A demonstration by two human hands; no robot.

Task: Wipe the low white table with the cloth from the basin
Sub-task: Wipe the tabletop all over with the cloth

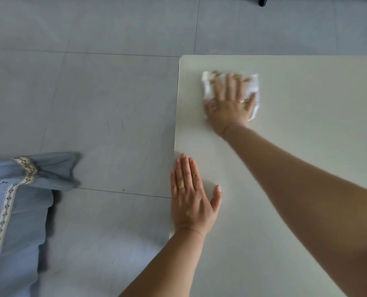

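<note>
While left hand [191, 197] rests flat on table [311, 129], right hand [229, 105] presses cloth [254, 84], fingers spread.

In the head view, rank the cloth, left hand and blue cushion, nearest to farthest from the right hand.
1. cloth, under the right hand.
2. left hand, at the left edge of the table.
3. blue cushion, far left on the floor.
</note>
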